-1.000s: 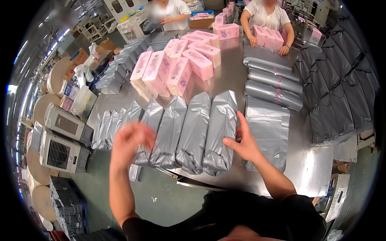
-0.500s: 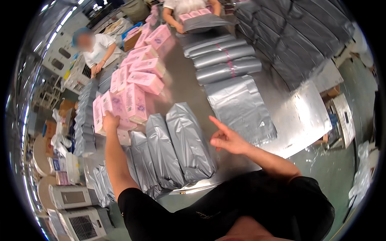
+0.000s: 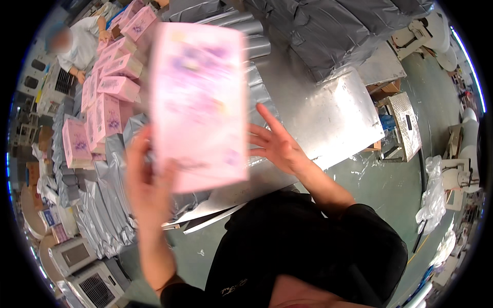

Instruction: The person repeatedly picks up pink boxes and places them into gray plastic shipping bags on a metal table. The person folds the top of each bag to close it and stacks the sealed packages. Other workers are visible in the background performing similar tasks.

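Observation:
My left hand (image 3: 149,179) grips a pink box-shaped pack (image 3: 203,118) with a purple flower print, held up close in front of me and slightly blurred. Spread fingers show on my right hand (image 3: 281,146), palm turned toward the pack; its fingertips reach the pack's right edge, and whether they touch it I cannot tell. Behind the pack, part of a stack of flat grey plastic bags (image 3: 262,92) shows on the metal table (image 3: 334,120). More pink packs (image 3: 108,115) are piled on the left.
Filled grey bags (image 3: 105,215) line the table's near left edge. Rolled grey bags (image 3: 257,46) lie farther back, beside a heap of large dark grey sacks (image 3: 328,36). A co-worker in white (image 3: 84,41) stands at the far left. A metal stool (image 3: 403,126) is beyond the right edge.
My left hand has lifted a pink pack off the pile and brought it up in front of me. My right hand has opened from a pointing pose. The view has swung to the right.

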`<state>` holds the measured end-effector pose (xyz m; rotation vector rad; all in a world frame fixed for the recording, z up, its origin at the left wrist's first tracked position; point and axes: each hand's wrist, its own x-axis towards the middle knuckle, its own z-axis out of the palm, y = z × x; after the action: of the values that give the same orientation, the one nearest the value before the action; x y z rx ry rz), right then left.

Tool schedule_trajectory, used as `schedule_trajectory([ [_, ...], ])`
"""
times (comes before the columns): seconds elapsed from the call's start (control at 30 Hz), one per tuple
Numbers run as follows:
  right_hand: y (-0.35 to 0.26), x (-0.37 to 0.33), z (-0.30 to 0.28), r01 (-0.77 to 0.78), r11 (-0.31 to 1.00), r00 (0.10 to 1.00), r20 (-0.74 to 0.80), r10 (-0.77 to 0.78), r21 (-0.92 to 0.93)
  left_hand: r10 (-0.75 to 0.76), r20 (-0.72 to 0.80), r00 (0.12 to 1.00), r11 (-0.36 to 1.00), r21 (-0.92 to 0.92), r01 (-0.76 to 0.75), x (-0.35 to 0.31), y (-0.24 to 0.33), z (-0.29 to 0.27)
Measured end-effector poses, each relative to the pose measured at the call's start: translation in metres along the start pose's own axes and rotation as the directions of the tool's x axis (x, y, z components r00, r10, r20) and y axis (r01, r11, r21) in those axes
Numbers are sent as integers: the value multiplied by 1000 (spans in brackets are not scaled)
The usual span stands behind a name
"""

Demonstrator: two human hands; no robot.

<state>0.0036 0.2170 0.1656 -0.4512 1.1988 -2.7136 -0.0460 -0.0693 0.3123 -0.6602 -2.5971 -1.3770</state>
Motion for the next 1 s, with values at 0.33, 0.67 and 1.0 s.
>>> schedule_trajectory([
  [0.33, -45, -83, -121, -391, 902, 873, -235, 427, 184, 546, 37, 837, 823, 165, -544, -52, -77, 171],
  [0.67, -50, -89, -92, -367, 897, 765, -468, 442, 248, 325, 76, 943, 860, 391, -328, -5, -110, 218],
  [1.0, -52, -136, -149, -105, 987, 686, -710, 160, 121, -729, -13, 685, 671, -214, 710, 31, -289, 218],
])
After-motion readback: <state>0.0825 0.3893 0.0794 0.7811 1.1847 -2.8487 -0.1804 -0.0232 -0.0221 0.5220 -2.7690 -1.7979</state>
